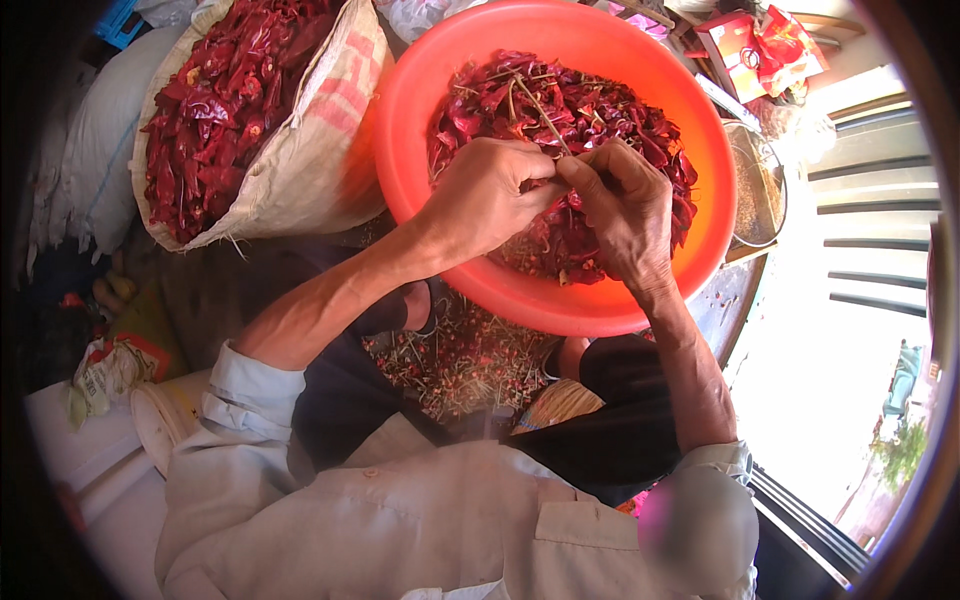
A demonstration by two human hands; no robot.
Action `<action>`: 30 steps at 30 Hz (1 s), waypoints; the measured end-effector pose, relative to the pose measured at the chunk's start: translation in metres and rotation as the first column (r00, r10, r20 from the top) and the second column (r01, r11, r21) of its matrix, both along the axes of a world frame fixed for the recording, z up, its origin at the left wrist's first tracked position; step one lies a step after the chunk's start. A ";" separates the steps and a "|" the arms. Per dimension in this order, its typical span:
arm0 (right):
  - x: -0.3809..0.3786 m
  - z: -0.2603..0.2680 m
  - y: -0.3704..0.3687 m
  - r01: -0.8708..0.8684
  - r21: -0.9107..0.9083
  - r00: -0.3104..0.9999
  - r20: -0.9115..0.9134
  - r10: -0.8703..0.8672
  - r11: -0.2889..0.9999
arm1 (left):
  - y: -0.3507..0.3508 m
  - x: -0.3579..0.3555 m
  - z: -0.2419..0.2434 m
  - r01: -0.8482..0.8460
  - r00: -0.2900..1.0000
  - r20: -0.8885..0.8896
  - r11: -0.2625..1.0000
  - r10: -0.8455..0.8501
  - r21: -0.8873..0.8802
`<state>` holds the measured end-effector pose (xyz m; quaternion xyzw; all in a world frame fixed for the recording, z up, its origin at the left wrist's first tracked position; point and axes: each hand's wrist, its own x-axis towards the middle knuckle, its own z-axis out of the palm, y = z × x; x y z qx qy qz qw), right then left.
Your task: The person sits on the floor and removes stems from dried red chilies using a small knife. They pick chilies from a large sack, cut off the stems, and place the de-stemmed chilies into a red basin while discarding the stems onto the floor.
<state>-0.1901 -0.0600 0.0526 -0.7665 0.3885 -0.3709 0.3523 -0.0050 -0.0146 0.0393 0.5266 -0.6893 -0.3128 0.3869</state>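
Note:
A wide orange-red plastic basin [411, 82] stands before me, heaped with dried red chili peppers [622, 112]. Above the heap my left hand [491, 196] and my right hand [628, 206] meet, thumbs and forefingers pinched together. From their fingertips a thin, dry, pale stem [541, 111] points up and left over the peppers. Its lower end is hidden by the fingers, so I cannot tell whether a pepper hangs from it.
An open woven sack [322, 150] full of dried red peppers leans left of the basin. Stem scraps and red bits litter the floor [465, 360] between my feet, near a straw broom [559, 405]. Right of the basin sits a round sieve [754, 184]; a white bucket [169, 416] lies left.

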 end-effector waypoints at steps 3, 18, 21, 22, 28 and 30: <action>-0.002 0.002 0.002 -0.028 0.387 0.989 0.148 -0.032 0.922 | 0.002 0.000 -0.005 0.014 1.000 -0.015 0.997 -0.016 -0.079; -0.004 -0.021 -0.001 -0.254 0.679 0.904 0.421 -0.082 0.689 | 0.014 0.003 -0.015 0.043 0.999 0.037 0.975 -0.036 -0.219; -0.004 -0.022 -0.001 -0.290 0.712 0.888 0.450 -0.098 0.640 | 0.014 0.003 -0.015 0.043 0.999 0.025 0.967 -0.038 -0.251; -0.005 -0.023 0.000 -0.311 0.720 0.878 0.467 -0.102 0.621 | 0.015 0.003 -0.015 0.041 0.999 0.016 0.964 -0.038 -0.264; -0.008 -0.026 -0.004 -0.394 0.749 0.799 0.566 -0.205 0.533 | 0.016 0.002 -0.011 0.009 0.999 -0.048 0.957 -0.024 -0.291; -0.013 -0.026 -0.015 -0.468 0.730 0.730 0.637 -0.248 0.499 | 0.014 0.003 -0.010 -0.003 0.993 -0.113 0.958 -0.030 -0.286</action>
